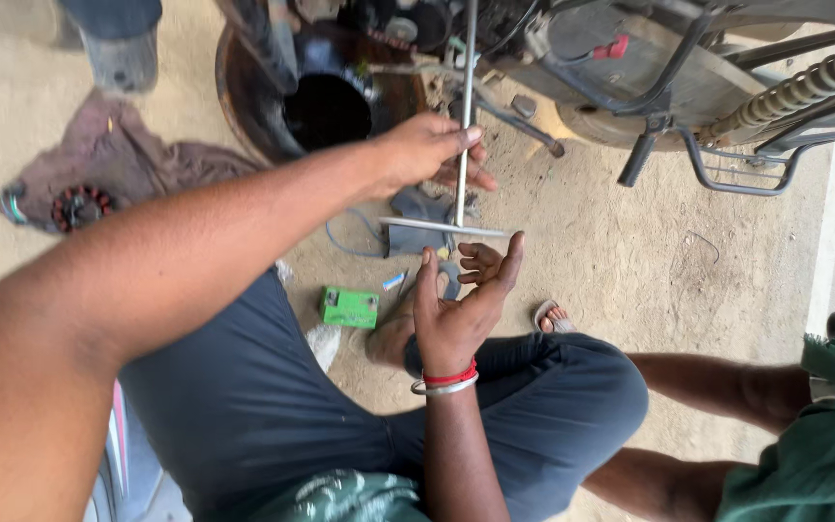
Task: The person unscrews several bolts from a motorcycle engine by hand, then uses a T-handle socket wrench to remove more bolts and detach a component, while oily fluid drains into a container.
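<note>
Looking down from my head camera, I see my left hand (427, 150) wrapped around the shaft of a long metal T-handle wrench (462, 126), fingers closed on the rod about midway along it. The rod runs straight up and away from me toward the underside of a motorcycle (630, 77) at the top of the view. My right hand (461, 300) is open — palm up, fingers spread and slightly curled — just below the wrench's crossbar, with the fingertips close to it; I cannot tell whether they touch. A red thread and a silver bangle (445, 385) circle that wrist.

I am seated on sandy ground (630, 261) in dark trousers. A small green box (349, 307) lies on the ground near my knee. To the upper left, a stator coil with red windings (81, 206) rests on a dirty rag (128, 159), beside a round dark oil pan (326, 111). At the right edge, another person in a green shirt (823, 445) sits close by — their arm stretched along the ground.
</note>
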